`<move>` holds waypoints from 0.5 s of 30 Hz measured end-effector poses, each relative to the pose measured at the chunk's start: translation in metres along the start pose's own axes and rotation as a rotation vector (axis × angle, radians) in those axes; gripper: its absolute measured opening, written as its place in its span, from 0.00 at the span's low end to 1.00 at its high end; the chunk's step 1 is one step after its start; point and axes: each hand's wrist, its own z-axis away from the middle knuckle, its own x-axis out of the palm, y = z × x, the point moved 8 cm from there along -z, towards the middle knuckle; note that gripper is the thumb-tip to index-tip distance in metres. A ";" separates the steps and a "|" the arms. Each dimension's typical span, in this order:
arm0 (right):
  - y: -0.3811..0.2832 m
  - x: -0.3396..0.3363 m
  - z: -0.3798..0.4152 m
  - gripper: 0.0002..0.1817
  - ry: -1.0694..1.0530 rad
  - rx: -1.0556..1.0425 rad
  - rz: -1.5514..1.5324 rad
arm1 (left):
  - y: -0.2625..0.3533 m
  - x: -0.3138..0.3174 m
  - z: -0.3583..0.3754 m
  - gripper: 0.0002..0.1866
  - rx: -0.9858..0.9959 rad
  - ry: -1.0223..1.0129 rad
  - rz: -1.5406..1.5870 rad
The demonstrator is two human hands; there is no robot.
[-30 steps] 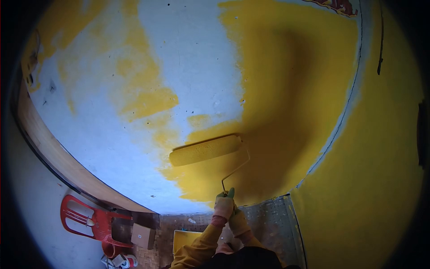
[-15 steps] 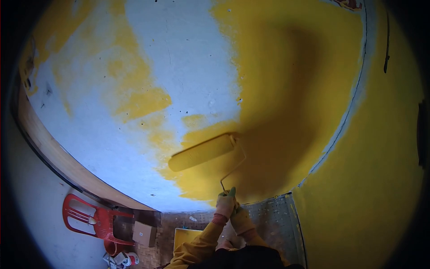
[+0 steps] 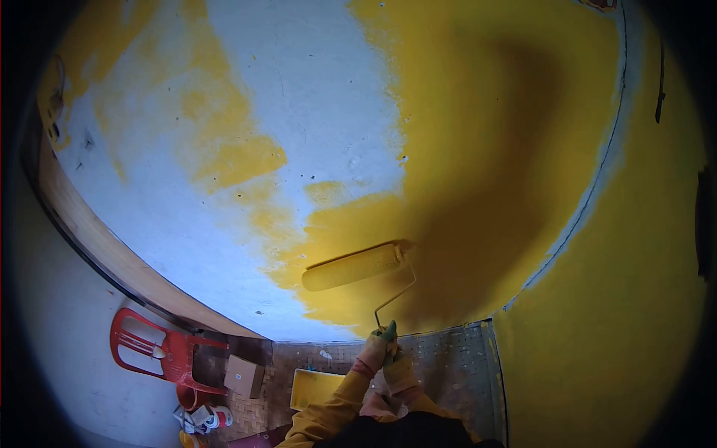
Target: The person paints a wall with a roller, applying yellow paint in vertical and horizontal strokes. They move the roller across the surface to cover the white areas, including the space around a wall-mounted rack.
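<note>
A paint roller (image 3: 352, 269) coated in yellow lies against the wall (image 3: 314, 97), low on its yellow-painted area. Its bent wire frame runs down to the handle, which both hands hold. My left hand (image 3: 375, 349), in a glove with green on it, is closed round the handle just below the wire. My right hand (image 3: 399, 371), also gloved, is closed just below and to the right of it, partly hidden. The wall is yellow on the right, pale blue-white in the middle and patchy yellow at the left.
A yellow paint tray (image 3: 314, 388) rests on the floor left of my arms. Farther left are a red plastic chair (image 3: 176, 357), a cardboard box (image 3: 243, 375) and a white bucket (image 3: 219, 417). A yellow side wall (image 3: 597, 336) stands at the right.
The roller has moved down and slightly right along the wall, and both hands have shifted slightly down and right with it. The view has also shifted slightly.
</note>
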 end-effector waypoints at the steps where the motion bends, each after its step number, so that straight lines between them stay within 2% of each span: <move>1: -0.002 -0.006 0.000 0.21 0.020 0.008 -0.020 | 0.003 0.003 0.001 0.18 0.012 0.041 0.014; 3: -0.005 -0.017 0.000 0.22 0.035 0.029 -0.038 | 0.007 0.010 0.005 0.19 0.010 0.086 0.031; 5: -0.024 -0.023 -0.005 0.21 -0.037 -0.021 0.092 | 0.024 0.013 0.008 0.20 0.058 0.140 0.046; 9: -0.008 -0.015 -0.006 0.20 -0.036 0.048 0.016 | -0.005 -0.003 0.003 0.20 -0.001 0.216 0.033; 12: -0.015 -0.019 -0.001 0.16 -0.029 -0.060 0.091 | -0.027 -0.006 0.004 0.19 -0.065 0.267 0.055; 15: -0.022 -0.028 0.001 0.12 -0.018 -0.170 0.176 | -0.009 0.004 0.008 0.19 -0.032 0.293 0.071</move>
